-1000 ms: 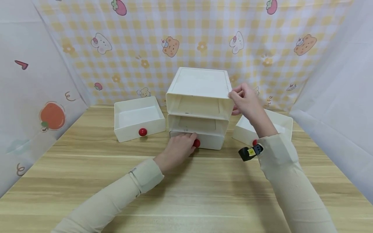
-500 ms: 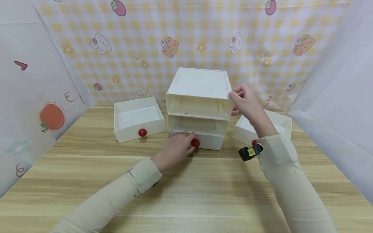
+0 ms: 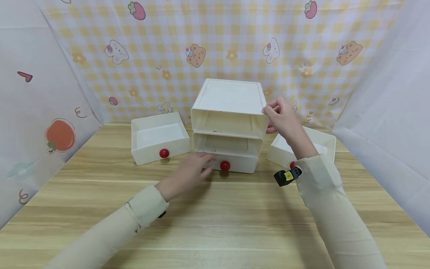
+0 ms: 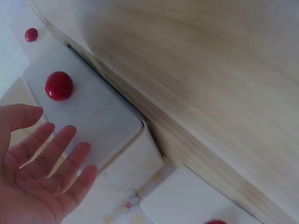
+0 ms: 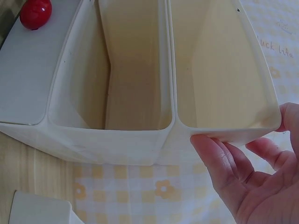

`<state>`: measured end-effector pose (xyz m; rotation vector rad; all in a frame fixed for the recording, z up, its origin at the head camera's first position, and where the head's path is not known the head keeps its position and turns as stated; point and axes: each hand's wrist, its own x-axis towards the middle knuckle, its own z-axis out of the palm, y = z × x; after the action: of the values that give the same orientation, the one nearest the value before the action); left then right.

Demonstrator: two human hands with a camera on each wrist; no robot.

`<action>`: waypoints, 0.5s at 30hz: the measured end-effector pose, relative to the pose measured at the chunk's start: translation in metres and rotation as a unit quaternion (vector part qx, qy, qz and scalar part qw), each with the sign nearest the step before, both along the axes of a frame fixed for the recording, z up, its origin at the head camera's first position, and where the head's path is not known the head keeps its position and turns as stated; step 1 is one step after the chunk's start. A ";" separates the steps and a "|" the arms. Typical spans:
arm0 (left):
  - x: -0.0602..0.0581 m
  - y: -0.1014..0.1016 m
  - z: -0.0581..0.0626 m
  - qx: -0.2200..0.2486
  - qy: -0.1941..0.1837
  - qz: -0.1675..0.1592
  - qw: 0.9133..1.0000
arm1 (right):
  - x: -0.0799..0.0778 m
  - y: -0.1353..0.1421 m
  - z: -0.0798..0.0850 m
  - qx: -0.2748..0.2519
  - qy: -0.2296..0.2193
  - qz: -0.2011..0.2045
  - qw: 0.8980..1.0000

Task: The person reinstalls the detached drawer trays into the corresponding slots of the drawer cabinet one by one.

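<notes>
A white drawer cabinet (image 3: pixel 231 95) with three stacked slots stands at the table's middle. Its two upper slots hold no drawers, while the bottom drawer (image 3: pixel 243 164) sits in its slot, flush with the front. That drawer has a round red knob (image 3: pixel 225 166). My left hand (image 3: pixel 184 173) is just left of the knob, fingers spread and loosely bent, holding nothing; in the left wrist view the knob (image 4: pixel 59 86) lies beyond the fingertips. My right hand (image 3: pixel 285 119) grips the cabinet's upper right edge, thumb and fingers around the corner in the right wrist view.
To the cabinet's left lies a pulled-out white drawer (image 3: pixel 176 145) with a red knob. Another white drawer (image 3: pixel 279 154) lies at the right, partly behind my right forearm. A checked yellow cloth (image 3: pixel 231 37) hangs behind the wooden table (image 3: pixel 235 224).
My left hand has let go of the bottom drawer's red knob and moved left and slightly back, its fingers loosening. The right hand stays on the cabinet's corner.
</notes>
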<state>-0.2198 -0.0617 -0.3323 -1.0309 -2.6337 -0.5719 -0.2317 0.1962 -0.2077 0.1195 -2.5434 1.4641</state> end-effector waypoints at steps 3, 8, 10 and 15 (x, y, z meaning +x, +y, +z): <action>0.003 -0.011 0.004 -0.003 0.009 0.018 1.000 | -0.001 0.000 -0.001 0.002 0.001 -0.004 1.000; 0.004 -0.034 0.008 0.009 0.023 0.042 0.999 | -0.001 0.000 -0.002 0.005 0.003 -0.005 1.000; 0.004 -0.045 0.010 0.018 0.032 0.049 0.998 | -0.001 0.000 -0.002 0.005 0.003 -0.005 1.000; 0.005 -0.071 0.016 0.031 0.045 0.089 0.995 | 0.000 0.001 -0.001 0.001 0.006 0.000 1.000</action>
<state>-0.2150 -0.1327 -0.3161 -0.7760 -2.5774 -0.5488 -0.2314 0.1969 -0.2086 0.1281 -2.5356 1.4567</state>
